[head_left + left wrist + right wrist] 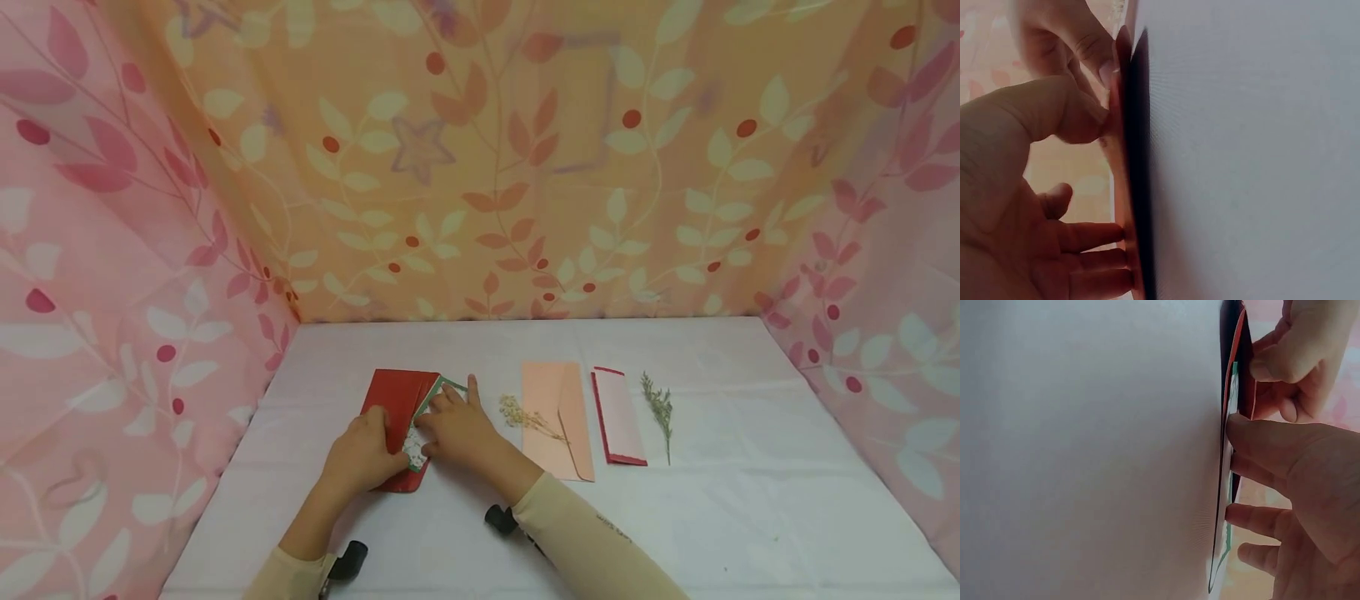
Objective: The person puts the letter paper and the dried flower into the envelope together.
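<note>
A red envelope (393, 392) lies on the white table, and a white patterned card with green edges (414, 457) sits partly within its opening. My left hand (363, 450) grips the envelope on its left side, thumb near the card's lower end. In the left wrist view its other fingers (1100, 259) rest against the red surface. My right hand (461, 429) lies over the card with spread fingers. The right wrist view has the right thumb (1254, 434) and fingertips touching the card's face. How deep the card reaches inside is hidden.
To the right lies a peach envelope (540, 383) with a dried yellowish flower sprig (513, 411) across it. Beyond it are a pale pink folded card with red edges (618, 417) and a green sprig (660, 408). Patterned curtains (525, 208) stand around the table.
</note>
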The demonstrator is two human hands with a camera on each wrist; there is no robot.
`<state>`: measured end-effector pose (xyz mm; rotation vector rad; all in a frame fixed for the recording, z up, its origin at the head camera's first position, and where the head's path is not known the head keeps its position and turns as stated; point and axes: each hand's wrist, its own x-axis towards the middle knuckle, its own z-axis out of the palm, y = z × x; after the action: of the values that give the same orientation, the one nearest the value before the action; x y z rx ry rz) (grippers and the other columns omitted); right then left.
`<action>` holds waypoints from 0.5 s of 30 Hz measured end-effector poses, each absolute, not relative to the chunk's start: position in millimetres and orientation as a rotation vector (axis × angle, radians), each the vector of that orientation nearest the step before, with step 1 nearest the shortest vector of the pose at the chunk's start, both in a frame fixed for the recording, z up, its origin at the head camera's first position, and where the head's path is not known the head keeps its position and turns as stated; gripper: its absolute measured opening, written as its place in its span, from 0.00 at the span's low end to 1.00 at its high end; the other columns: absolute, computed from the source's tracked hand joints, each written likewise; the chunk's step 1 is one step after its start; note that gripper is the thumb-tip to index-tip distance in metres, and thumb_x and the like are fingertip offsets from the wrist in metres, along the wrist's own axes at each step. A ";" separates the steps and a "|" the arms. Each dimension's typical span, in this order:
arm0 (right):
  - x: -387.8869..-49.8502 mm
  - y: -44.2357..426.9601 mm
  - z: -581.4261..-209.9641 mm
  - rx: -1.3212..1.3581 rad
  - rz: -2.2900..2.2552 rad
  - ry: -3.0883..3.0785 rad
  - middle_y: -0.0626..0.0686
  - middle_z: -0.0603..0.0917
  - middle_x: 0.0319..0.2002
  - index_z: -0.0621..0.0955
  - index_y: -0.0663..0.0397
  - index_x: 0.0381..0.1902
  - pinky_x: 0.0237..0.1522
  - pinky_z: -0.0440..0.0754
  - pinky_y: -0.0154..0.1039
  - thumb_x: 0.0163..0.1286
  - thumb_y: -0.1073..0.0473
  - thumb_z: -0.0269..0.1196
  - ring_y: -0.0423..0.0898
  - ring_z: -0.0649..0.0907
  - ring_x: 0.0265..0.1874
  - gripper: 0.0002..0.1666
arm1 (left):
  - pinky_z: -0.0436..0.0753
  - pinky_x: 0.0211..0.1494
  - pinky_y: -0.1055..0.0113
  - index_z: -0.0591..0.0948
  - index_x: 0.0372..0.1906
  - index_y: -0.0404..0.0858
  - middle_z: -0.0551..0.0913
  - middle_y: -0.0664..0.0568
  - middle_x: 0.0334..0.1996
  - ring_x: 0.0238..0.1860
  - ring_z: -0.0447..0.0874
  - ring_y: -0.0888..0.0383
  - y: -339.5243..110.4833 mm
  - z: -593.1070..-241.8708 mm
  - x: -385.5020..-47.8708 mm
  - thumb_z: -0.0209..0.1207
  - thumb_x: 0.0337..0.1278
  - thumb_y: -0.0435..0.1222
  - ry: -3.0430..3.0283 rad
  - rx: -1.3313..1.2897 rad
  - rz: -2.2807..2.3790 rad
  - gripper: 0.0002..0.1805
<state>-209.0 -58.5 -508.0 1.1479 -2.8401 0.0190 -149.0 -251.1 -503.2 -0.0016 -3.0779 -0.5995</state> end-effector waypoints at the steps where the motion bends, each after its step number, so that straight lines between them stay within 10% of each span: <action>1: -209.0 -58.9 -507.3 1.145 0.017 -2.846 0.46 0.79 0.64 0.82 0.22 0.61 0.72 0.52 0.75 0.63 0.33 0.69 0.57 0.69 0.75 0.28 | 0.77 0.32 0.58 0.71 0.41 0.39 0.76 0.50 0.31 0.34 0.74 0.54 -250.4 -503.6 -149.2 0.72 0.39 0.46 -3.078 0.008 -0.605 0.28; 15: -214.1 -69.1 -511.6 1.145 0.153 -2.928 0.44 0.75 0.70 0.79 0.27 0.68 0.72 0.49 0.76 0.68 0.32 0.64 0.55 0.66 0.76 0.31 | 0.82 0.39 0.56 0.71 0.49 0.36 0.78 0.48 0.38 0.38 0.77 0.53 -258.3 -507.5 -148.3 0.74 0.43 0.46 -3.074 -0.020 -0.711 0.32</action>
<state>-214.1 -69.1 -511.6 1.1448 -2.9275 0.1529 -148.3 -258.3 -507.5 -0.0196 -3.0742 -0.7108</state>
